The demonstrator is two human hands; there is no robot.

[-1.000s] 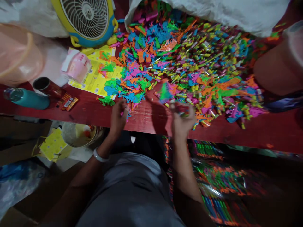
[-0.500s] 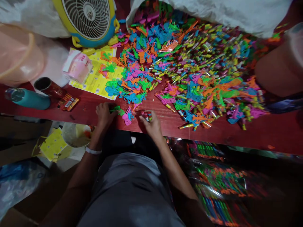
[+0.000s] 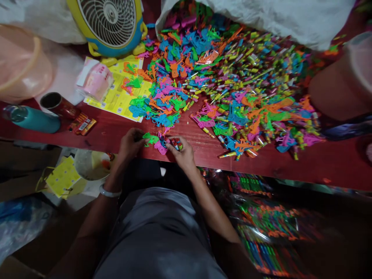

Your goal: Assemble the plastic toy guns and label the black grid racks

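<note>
My left hand [image 3: 131,144] is closed at the table's front edge, its fingers on a small green plastic toy piece [image 3: 150,139]. Close to that, a pink plastic toy piece [image 3: 161,147] with a mesh-patterned end lies between my two hands. My right hand [image 3: 185,155] is curled around several small tubes with coloured labels [image 3: 176,143]. Its thumb and fingertips are near the pink piece; whether they touch it I cannot tell. Just beyond my hands is a loose pile of blue, green, pink and orange toy pieces [image 3: 167,99].
A large heap of labelled tubes [image 3: 250,62] covers the back right, with more toy pieces before it. A fan [image 3: 112,23], yellow printed sheets [image 3: 116,104], a teal bottle [image 3: 37,119] and a dark red cup [image 3: 59,105] stand left. A pink bucket [image 3: 331,85] is far right.
My left hand has shifted slightly right, bringing the green piece closer to the pink one. My right hand has moved left with the tubes, toward the pink piece.
</note>
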